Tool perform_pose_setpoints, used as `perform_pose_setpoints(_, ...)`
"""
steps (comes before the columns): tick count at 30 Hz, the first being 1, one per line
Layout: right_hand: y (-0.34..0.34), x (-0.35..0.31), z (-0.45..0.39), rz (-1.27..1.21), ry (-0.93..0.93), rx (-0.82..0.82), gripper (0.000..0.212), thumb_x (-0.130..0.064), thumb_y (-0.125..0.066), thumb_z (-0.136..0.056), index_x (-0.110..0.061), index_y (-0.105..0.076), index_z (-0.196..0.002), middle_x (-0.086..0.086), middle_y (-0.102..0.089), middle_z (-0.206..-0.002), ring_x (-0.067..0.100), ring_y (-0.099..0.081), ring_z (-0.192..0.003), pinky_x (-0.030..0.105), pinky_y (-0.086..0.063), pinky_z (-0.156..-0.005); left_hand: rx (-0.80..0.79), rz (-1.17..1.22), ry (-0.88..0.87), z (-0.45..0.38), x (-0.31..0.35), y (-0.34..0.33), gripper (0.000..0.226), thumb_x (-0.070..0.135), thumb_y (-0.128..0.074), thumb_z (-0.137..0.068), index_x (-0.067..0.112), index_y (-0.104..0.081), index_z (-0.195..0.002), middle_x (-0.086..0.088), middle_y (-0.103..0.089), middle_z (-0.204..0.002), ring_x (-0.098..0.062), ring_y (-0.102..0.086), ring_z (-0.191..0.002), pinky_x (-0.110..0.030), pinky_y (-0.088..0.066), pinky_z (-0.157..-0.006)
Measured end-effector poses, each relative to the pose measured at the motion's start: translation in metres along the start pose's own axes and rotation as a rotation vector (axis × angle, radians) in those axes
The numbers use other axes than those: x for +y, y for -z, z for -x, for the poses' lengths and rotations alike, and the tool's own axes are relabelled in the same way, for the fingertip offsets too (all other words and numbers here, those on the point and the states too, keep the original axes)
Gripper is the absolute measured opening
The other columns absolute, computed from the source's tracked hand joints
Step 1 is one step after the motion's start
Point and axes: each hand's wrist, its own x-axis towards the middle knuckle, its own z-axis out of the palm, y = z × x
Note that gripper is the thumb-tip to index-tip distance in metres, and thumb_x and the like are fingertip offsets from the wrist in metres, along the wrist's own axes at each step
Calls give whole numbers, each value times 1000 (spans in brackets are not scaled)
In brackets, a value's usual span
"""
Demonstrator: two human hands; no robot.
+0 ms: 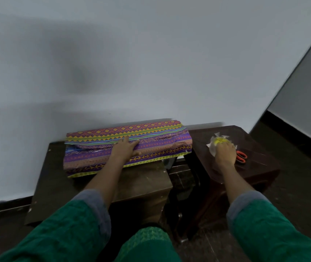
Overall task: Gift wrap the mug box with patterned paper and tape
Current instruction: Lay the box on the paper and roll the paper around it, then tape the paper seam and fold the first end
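Observation:
The mug box (158, 140) lies lengthwise on a dark wooden table (52, 178), covered in paper patterned with purple, orange and yellow bands. My left hand (126, 148) presses flat on the paper's overlapping edge on top, fingers straight. To the right, on a second dark stool (260, 167), my right hand (224, 152) grips a tape roll (218, 141) with a yellow core and clear wrapping. The fingers curl over the roll and hide most of it.
Orange-handled scissors (241, 156) lie on the stool just right of my right hand. A white wall stands directly behind the box. A gap separates table and stool. My green-clad knee (147, 242) is below the table's front edge.

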Motion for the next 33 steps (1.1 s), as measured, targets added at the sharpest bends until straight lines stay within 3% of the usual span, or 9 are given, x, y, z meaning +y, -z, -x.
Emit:
perform_pose_setpoints(2,5,-8,6,-73,18,37,26,2,-49,-85,0,-64,-106,20,-63,-111,35,-55,-110,42,-40,-95,-5,17,0,3,0,1,66,57,-41,-91,31,-21,-147,-20,-24,-148,-37,-27,-136,-49,-35,-105)
perform_pose_setpoints(5,18,-37,19,-180,187,125,17,-1,-59,-76,-1,-70,-88,18,-68,-87,36,-64,-86,45,-51,-76,-2,38,-5,6,1,3,65,56,-42,-91,29,-23,-147,-21,-22,-149,-38,-25,-137,-49,-33,-106)
perform_pose_setpoints(7,33,-65,39,-252,266,121,7,-5,-65,-72,-4,-71,-76,15,-68,-84,34,-64,-79,41,-51,-68,-5,48,-6,10,-1,4,64,55,-42,-92,29,-23,-147,-21,-20,-151,-38,-23,-138,-49,-31,-108)
perform_pose_setpoints(11,45,-118,96,-434,374,91,6,-12,-70,-69,-10,-71,-74,8,-68,-96,31,-62,-86,36,-49,-67,-29,109,-11,15,-9,6,60,53,-38,-95,27,-25,-147,-18,-20,-151,-36,-23,-139,-46,-28,-110)
perform_pose_setpoints(17,64,-175,182,-554,478,26,10,-22,-60,-71,-19,-69,-73,-1,-63,-73,23,-61,-76,32,-45,-69,-12,175,-34,27,-21,3,52,41,-30,-100,18,-27,-146,-17,-26,-148,-34,-26,-137,-45,-27,-111)
perform_pose_setpoints(25,66,-216,215,-555,723,-36,17,-16,-73,-65,-25,-73,-79,-8,-66,-75,13,-63,-72,24,-48,-75,-74,252,-52,42,-36,6,47,36,-31,-100,21,-31,-144,-14,-25,-149,-32,-24,-137,-48,-29,-110)
perform_pose_setpoints(28,63,-220,217,-558,709,-75,16,-13,-68,-72,-21,-74,-84,-3,-68,-77,17,-64,-74,26,-48,-75,-168,307,-73,50,-46,10,58,46,-36,-97,22,-23,-148,-10,-12,-155,-31,-13,-142,-47,-20,-114)
perform_pose_setpoints(33,56,-217,227,-558,691,-77,17,-15,-64,-74,-21,-74,-85,-4,-66,-73,17,-62,-73,25,-48,-76,-272,221,-146,56,-56,6,100,53,-65,-79,18,-5,-151,-7,2,-158,-28,2,-145,-46,-11,-117)
